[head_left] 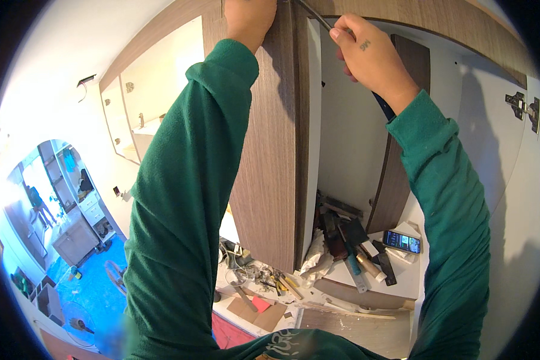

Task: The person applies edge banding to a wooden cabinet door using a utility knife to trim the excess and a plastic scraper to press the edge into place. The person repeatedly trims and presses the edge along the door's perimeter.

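Observation:
Both my arms, in green sleeves, reach up to the top of a wooden cabinet. My left hand (250,18) is at the upper edge of the view, against the top of the wood-grain panel (267,150); its fingers are out of sight. My right hand (369,53) is closed around a thin dark metal rod (315,15), which slants up and left to the panel's top corner. The rod's far end is cut off by the frame. Something dark (383,107) shows beside my right wrist; I cannot tell whether it is a strap or a tool handle.
Inside the open cabinet stands a loose brown board (393,174). Below lie a pile of hand tools (351,240), a lit phone (402,242), pliers (288,283) and wood strips (354,324). A door hinge (524,111) juts out at right. Blue sheeting (93,294) covers the floor at left.

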Demonstrator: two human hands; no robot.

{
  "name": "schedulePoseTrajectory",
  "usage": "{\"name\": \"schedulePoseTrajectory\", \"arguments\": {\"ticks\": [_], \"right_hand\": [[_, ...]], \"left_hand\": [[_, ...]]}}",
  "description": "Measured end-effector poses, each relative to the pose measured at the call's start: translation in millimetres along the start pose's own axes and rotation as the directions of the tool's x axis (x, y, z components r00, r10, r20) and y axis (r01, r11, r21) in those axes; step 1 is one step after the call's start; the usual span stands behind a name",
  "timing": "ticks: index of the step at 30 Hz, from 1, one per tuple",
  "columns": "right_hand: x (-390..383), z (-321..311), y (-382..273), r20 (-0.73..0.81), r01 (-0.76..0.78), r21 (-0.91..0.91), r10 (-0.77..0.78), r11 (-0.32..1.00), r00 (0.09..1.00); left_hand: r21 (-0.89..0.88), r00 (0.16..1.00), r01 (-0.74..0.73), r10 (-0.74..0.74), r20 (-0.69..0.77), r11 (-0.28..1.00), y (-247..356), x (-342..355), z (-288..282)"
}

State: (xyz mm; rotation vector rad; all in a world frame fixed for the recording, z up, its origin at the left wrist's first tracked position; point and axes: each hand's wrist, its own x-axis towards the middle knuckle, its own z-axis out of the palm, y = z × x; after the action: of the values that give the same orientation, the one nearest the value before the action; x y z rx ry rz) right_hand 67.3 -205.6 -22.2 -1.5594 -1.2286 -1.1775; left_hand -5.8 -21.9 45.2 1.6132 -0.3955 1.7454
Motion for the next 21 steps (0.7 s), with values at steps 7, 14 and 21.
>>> {"name": "schedulePoseTrajectory", "arguments": {"ticks": [7,14,21], "right_hand": [[-7.0,-3.8,-18.9,0.114,-0.194,0.038,0.188,0.98,0.975],[-5.2,2.9,-14.3,0.12,-0.12,0.013,0.118,0.993,0.986],[-11.9,7.0,-31.2,0.102,-0.244,0.086,0.235,0.966,0.967]], "left_hand": [[0.039,0.999,-0.04,0.04,0.008,0.998,-5.2,-1.3,1.9],[0.104,0.998,-0.064,0.065,-0.008,0.992,-3.0,-2.5,3.5],[0.232,0.988,-0.155,0.155,0.015,0.96,-8.3,1.4,2.2]]}}
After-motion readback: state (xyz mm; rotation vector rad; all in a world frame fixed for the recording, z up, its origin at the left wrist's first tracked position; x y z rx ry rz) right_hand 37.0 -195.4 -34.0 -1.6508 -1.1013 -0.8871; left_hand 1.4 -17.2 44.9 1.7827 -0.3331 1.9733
